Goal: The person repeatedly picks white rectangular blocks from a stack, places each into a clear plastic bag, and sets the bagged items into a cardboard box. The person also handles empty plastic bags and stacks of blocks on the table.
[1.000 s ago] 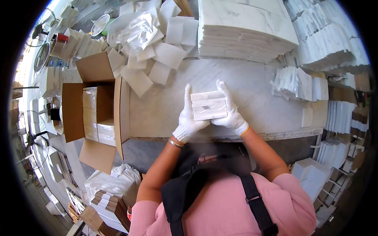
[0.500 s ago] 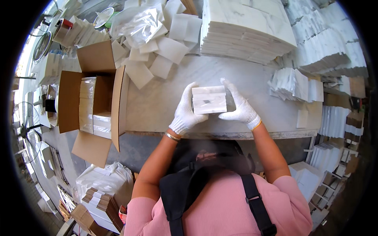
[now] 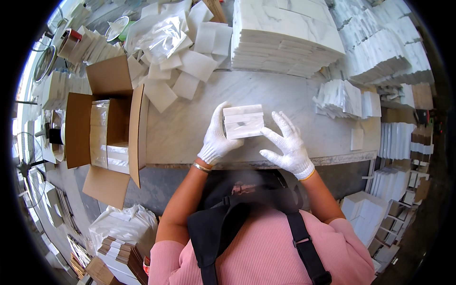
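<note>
Over the table point(image 3: 183, 135), the fingers of the left hand point(image 3: 217, 141) clamp one side of the marble tile stack point(image 3: 243, 121), those of the right hand point(image 3: 290, 148) spread apart nearby, so slackening that one-sided grip could spill tiles.

The tile stack point(image 3: 243, 129) looks smooth stone, the carton point(image 3: 78, 130) matt cardboard.

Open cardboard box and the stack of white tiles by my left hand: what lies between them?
In the head view, rightward from the cardboard box: pale tabletop, then the left hand, against the stack of white tiles.
</note>
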Demonstrator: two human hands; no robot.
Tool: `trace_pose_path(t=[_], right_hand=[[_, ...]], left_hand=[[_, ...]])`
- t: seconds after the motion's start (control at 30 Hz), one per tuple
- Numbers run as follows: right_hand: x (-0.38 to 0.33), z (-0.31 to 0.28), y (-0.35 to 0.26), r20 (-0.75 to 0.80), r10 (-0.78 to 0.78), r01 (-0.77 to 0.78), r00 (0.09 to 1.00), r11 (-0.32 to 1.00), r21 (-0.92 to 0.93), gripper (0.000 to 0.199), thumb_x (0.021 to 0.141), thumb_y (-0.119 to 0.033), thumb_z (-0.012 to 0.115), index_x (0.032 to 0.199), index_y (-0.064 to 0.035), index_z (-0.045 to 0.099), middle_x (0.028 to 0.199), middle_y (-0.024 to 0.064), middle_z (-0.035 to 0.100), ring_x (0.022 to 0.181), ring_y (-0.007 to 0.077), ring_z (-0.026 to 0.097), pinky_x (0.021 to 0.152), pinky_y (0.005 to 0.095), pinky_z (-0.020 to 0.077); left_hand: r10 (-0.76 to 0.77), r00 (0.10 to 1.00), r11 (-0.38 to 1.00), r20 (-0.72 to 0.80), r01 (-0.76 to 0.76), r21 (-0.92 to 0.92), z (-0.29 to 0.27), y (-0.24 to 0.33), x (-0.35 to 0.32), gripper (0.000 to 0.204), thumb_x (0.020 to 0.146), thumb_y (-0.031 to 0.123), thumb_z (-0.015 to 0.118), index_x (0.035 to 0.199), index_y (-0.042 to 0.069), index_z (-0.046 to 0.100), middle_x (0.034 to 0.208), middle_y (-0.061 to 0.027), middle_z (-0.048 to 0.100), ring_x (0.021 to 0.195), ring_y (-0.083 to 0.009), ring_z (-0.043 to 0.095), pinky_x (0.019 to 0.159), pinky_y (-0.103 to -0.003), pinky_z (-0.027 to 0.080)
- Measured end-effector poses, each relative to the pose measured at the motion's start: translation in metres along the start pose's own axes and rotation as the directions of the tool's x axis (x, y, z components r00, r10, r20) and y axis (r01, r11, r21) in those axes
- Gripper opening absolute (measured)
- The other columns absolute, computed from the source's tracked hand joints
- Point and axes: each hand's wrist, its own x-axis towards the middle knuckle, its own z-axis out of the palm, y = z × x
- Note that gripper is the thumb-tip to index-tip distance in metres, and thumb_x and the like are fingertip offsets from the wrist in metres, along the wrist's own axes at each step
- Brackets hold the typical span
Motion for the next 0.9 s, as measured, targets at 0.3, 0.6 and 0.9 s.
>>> trace_pose_path(t=[0.3,0.6,0.9], right_hand=[[-0.001,0.009,-0.001,-0.024,-0.04,0.035,0.999,0.983,-0.18,0.054,0.079,-0.031,0.079,0.13,-0.0208,0.066,0.146,0.0197,0.048,0.135,0.042,0.045,0.104,0.051,0.0406],[0.007,0.002,-0.004,-0.014,-0.051,0.048,0.999,0.988,-0.149,0.055,0.079,-0.035,0.078,0.13,-0.0202,0.065,0.147,0.0193,0.047,0.134,0.0413,0.045,0.105,0.0541,0.0395],[0.021,0.001,-0.003,-0.008,-0.047,0.044,0.999,0.982,-0.183,0.061,0.079,-0.042,0.077,0.134,-0.0193,0.062,0.149,0.0205,0.044,0.136,0.0421,0.043,0.105,0.0539,0.039]], left_hand=[[0.05,0.999,0.998,-0.018,-0.049,0.046,0.001,-0.013,0.001,0.103,0.062,0.011,0.081,0.15,0.003,0.027,0.127,-0.0134,0.057,0.116,-0.0239,0.059,0.102,-0.035,0.048],[0.036,0.999,0.992,-0.029,-0.032,0.12,0.001,-0.011,0.001,0.102,0.063,0.013,0.081,0.149,0.004,0.028,0.124,-0.0133,0.059,0.113,-0.0241,0.061,0.099,-0.035,0.049],[-0.027,1.0,0.998,0.004,0.027,0.062,0.0,-0.002,0.001,0.099,0.063,0.011,0.081,0.147,0.006,0.031,0.124,-0.0113,0.057,0.113,-0.0219,0.059,0.099,-0.034,0.049]])
